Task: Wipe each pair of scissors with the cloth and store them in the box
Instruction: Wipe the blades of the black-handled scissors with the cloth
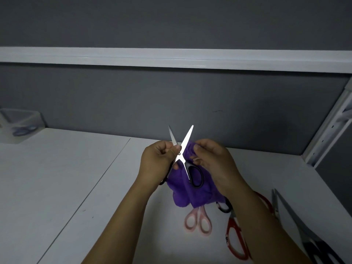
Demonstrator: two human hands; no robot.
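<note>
Black-handled scissors (182, 159) at frame centre, held up off the table (66, 168), blades spread in an X with tips pointing up. Left hand (158, 161) has its fingers curled round the left handle, thumb pressed near the pivot. Right hand (211, 159) has its fingers bunched on the purple cloth (190, 195), which hangs behind and below the blades.

Step in hand looks like wiping the open blades. To do it well: pinch the cloth over one blade, run from pivot to tip with the fingers on the flat and off the edge, repeat on the other blade, then close before boxing.

Clear box (11, 119) at upper left, well apart from the hands, holds one blue-handled pair (24, 130).

Unwiped, by the look of it, at lower right: pink-handled scissors (198, 221), red-handled scissors (236, 239), large black-handled pair (304, 229). Others are partly hidden under the right forearm.
</note>
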